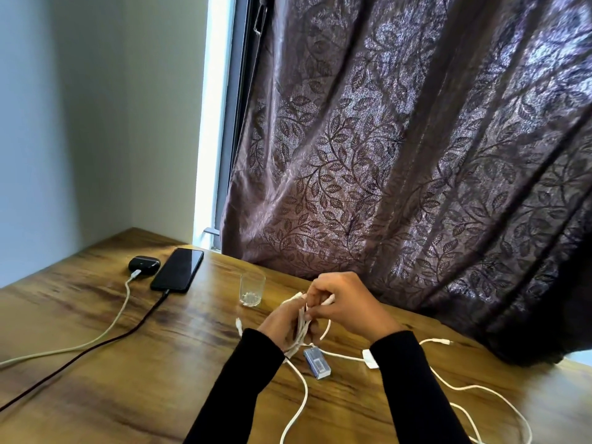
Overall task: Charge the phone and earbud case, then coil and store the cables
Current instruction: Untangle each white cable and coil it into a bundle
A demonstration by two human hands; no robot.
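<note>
While gripping white cable (299,328) loops: left hand (282,325), right hand (346,306), mid-table (96,347). Phone (177,270), earbud case (144,264) plugged in, far-left corner.

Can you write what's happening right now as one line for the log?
step: coiling | left hand: holds white cable loops | right hand: winds it | phone, earbud case: plugged in
</note>
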